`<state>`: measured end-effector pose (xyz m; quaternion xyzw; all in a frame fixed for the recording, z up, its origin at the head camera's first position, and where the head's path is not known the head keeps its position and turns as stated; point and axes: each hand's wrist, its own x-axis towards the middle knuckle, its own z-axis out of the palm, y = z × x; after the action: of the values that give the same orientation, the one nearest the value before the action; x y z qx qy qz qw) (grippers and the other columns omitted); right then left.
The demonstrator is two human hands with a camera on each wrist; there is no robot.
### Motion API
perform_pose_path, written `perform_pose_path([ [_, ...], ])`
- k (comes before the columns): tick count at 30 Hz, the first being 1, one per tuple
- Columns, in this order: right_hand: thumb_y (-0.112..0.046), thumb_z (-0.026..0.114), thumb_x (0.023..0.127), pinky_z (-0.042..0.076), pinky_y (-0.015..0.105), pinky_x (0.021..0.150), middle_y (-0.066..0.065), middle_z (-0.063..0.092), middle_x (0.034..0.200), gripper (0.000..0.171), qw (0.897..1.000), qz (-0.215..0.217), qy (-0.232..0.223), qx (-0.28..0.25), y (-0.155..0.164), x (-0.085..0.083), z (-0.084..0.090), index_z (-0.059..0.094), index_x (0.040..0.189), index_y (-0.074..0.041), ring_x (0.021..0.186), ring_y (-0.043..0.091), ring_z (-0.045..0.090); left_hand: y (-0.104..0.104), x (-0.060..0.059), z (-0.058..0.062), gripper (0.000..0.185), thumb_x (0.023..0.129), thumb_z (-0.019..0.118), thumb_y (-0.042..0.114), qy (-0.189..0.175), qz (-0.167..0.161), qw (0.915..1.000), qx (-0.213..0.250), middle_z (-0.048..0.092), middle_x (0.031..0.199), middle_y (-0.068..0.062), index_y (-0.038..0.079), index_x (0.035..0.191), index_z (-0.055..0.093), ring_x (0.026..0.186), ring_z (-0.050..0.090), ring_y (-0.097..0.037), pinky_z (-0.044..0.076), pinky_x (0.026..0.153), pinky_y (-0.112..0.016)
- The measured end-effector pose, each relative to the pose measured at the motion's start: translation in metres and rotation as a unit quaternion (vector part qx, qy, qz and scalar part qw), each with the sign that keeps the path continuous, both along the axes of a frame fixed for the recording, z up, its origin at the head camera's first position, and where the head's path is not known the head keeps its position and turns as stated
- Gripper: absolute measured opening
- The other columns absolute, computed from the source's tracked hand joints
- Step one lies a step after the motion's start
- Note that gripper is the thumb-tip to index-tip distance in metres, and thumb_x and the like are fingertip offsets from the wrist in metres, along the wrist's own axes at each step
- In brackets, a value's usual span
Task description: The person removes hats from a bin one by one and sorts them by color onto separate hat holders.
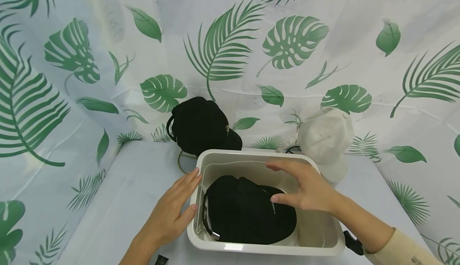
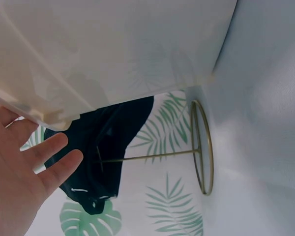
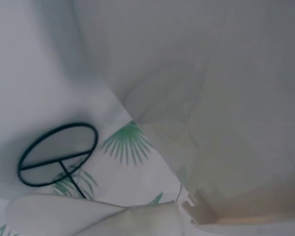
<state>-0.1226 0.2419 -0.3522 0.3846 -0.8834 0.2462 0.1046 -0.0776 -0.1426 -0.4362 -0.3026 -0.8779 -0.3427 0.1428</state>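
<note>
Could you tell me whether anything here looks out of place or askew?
One thing stands out: a black cap lies in the water-filled white tub, while another black cap and a white cap sit on stands behind it. Nothing looks spilled or damaged.

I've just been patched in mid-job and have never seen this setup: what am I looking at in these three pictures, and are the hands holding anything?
There is no machine here: a person works with two bare hands. The big picture comes from a camera on the person's head, looking down; the other two come from cameras on each wrist, so they show odd close-ups.

On the table stands a white tub with a black cap inside. The left hand lies flat against the tub's left wall. The right hand reaches over the tub, fingers straight, thumb near the cap; it grips nothing.

Behind the tub, a second black cap and a white cap sit on thin wire stands. The left wrist view shows the gold stand, the right wrist view the dark one.
</note>
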Motion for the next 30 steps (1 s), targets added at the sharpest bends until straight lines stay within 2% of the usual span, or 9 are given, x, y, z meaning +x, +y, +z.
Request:
perform_pose_path([
  [5, -0.038, 0.094, 0.075, 0.059, 0.042, 0.09, -0.001, 0.071, 0.132, 0.073, 1.0, 0.018, 0.021, -0.011, -0.001, 0.0, -0.008, 0.067, 0.138, -0.012, 0.11, 0.018, 0.07, -0.001, -0.001, 0.0, 0.065, 0.098, 0.058, 0.018, 0.004, -0.002, 1.0, 0.001, 0.033, 0.17, -0.003, 0.009, 0.16, 0.043, 0.153, 0.035, -0.027, 0.03, 0.124, -0.039],
  [12, -0.03, 0.095, 0.075, 0.05, 0.025, 0.104, -0.002, 0.071, 0.131, 0.067, 0.999, 0.032, 0.0, -0.036, -0.005, 0.001, -0.016, 0.07, 0.135, -0.015, 0.119, 0.022, 0.068, 0.0, -0.001, 0.0, 0.064, 0.099, 0.058, 0.018, 0.001, -0.003, 1.0, 0.001, 0.033, 0.17, -0.003, 0.009, 0.161, 0.042, 0.153, 0.035, -0.027, 0.029, 0.125, -0.039],
  [14, -0.028, 0.095, 0.075, 0.051, 0.026, 0.103, -0.003, 0.071, 0.13, 0.065, 0.999, 0.034, -0.008, -0.036, -0.006, 0.001, -0.019, 0.071, 0.134, -0.015, 0.119, 0.021, 0.068, 0.0, -0.001, -0.001, 0.064, 0.099, 0.058, 0.018, -0.001, -0.002, 1.0, 0.001, 0.033, 0.17, -0.003, 0.009, 0.16, 0.043, 0.154, 0.035, -0.027, 0.029, 0.125, -0.039],
  [20, -0.024, 0.092, 0.078, 0.058, 0.041, 0.094, -0.003, 0.07, 0.13, 0.061, 0.999, 0.039, -0.013, -0.024, -0.008, 0.001, -0.023, 0.071, 0.134, -0.015, 0.117, 0.019, 0.069, 0.001, -0.001, -0.001, 0.065, 0.098, 0.059, 0.017, -0.003, -0.001, 1.0, -0.003, 0.033, 0.17, -0.003, 0.008, 0.16, 0.043, 0.153, 0.035, -0.027, 0.03, 0.124, -0.041],
  [25, -0.015, 0.089, 0.081, 0.057, 0.038, 0.096, -0.002, 0.072, 0.128, 0.055, 0.998, 0.048, -0.009, -0.029, -0.009, -0.002, -0.026, 0.071, 0.133, -0.013, 0.117, 0.021, 0.069, 0.0, -0.001, -0.001, 0.064, 0.098, 0.058, 0.018, -0.002, 0.0, 1.0, -0.006, 0.032, 0.17, -0.003, 0.008, 0.16, 0.043, 0.153, 0.035, -0.027, 0.033, 0.123, -0.045],
  [30, -0.014, 0.089, 0.081, 0.057, 0.036, 0.097, -0.002, 0.072, 0.128, 0.055, 0.998, 0.046, -0.035, -0.034, -0.01, -0.002, -0.028, 0.071, 0.133, -0.015, 0.117, 0.018, 0.069, 0.0, 0.0, -0.001, 0.064, 0.099, 0.058, 0.019, -0.002, 0.002, 1.0, -0.004, 0.032, 0.17, -0.003, 0.009, 0.16, 0.043, 0.154, 0.035, -0.027, 0.033, 0.123, -0.045],
])
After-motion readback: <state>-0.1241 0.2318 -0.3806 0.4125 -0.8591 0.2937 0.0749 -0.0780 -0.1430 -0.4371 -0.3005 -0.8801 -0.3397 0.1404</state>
